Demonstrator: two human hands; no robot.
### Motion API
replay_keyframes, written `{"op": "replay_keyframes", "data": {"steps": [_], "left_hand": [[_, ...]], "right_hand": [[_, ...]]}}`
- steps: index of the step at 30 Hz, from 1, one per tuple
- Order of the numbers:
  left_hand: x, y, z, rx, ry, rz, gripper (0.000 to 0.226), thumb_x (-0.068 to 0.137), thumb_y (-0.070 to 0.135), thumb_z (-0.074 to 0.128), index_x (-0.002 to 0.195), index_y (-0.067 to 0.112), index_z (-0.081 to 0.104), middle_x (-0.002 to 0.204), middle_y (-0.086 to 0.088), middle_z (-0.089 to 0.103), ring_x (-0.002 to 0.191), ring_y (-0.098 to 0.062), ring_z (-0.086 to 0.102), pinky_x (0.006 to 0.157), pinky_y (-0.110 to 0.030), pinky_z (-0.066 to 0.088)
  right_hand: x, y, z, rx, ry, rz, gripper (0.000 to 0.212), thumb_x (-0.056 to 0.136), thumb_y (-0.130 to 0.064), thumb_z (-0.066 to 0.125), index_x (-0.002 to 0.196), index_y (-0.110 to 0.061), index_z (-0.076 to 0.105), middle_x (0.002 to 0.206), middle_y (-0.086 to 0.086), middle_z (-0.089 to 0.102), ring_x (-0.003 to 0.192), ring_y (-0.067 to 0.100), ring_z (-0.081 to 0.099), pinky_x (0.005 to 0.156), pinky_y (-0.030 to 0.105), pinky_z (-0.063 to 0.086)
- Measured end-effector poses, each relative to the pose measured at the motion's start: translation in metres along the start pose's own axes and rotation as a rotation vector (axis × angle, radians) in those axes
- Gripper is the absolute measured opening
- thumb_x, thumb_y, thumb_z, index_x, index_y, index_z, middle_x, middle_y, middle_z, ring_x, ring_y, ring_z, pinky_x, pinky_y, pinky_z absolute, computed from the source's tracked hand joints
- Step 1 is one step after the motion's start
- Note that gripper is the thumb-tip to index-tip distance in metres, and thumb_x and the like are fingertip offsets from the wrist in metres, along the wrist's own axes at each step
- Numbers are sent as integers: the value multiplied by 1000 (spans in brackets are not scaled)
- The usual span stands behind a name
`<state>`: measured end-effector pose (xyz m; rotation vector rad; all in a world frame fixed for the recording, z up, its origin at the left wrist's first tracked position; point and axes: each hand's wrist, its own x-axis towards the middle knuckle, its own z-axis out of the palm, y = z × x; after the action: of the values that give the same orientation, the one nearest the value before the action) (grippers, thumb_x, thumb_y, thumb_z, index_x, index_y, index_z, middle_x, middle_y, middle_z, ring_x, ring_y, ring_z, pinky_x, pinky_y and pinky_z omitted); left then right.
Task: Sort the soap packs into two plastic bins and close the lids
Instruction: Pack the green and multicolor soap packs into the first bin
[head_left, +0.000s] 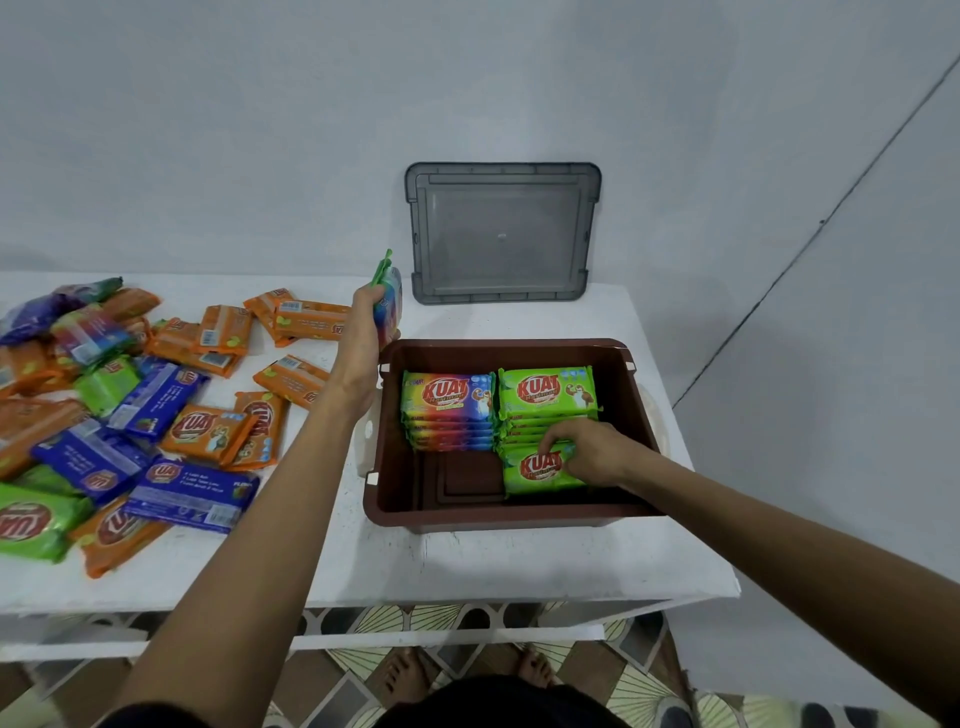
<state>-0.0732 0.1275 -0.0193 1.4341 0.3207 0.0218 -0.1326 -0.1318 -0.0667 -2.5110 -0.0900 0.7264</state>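
A brown plastic bin (395, 499) stands on the white table, holding a row of rainbow soap packs (449, 402) on the left and a row of green soap packs (545, 395) on the right. My right hand (592, 452) is inside the bin, gripping the nearest green pack (535, 470) at the front of the green row. My left hand (366, 332) hovers just left of the bin's far corner, holding rainbow and green packs (389, 299) upright. A grey translucent lid (501, 234) leans against the wall behind the bin.
A loose heap of orange, blue, green and rainbow soap packs (130, 415) covers the table's left half. The table's front edge (415, 597) is close to me, with patterned floor tiles and bare feet below. A wall corner rises at the right.
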Motion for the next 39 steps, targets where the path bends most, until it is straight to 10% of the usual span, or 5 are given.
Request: {"op": "replay_keyframes", "data": {"steps": [16,22,26,34,39], "left_hand": [[6,-1,-7,50,-68,27,31,99,47,34,123,31,44,127,-4,47,109,-15,50,80,-26,44],[5,7,-7,107,-114,83,28,100,45,33,124,33,42,126,-1,47,120,-23,49,98,-33,42],[-5,15,-3,214,-121,171,35,91,46,45,125,37,46,115,12,53,115,-14,51,98,-34,43],[-30,10,11,509,-130,443,56,87,47,63,137,37,41,129,9,51,113,-5,51,89,-20,40],[-37,4,16,665,-23,514,76,78,56,70,141,33,36,136,4,45,123,-9,41,99,-23,35]], "right_hand": [[1,-8,-13,-315,-24,-27,34,92,-8,61,126,-12,65,136,8,56,119,26,56,98,30,49],[-10,-36,-44,-259,-44,18,21,97,-15,57,112,-14,72,121,7,63,90,28,71,62,26,60],[-17,-60,-62,79,171,-149,12,96,-25,61,105,-20,66,93,2,68,71,21,72,62,30,61],[-15,-124,-62,1117,148,-369,32,103,-32,47,131,-18,54,110,22,69,95,31,71,85,41,59],[-8,-127,-50,1209,146,-354,30,101,-24,51,129,-12,53,117,22,65,93,28,70,75,42,60]]}}
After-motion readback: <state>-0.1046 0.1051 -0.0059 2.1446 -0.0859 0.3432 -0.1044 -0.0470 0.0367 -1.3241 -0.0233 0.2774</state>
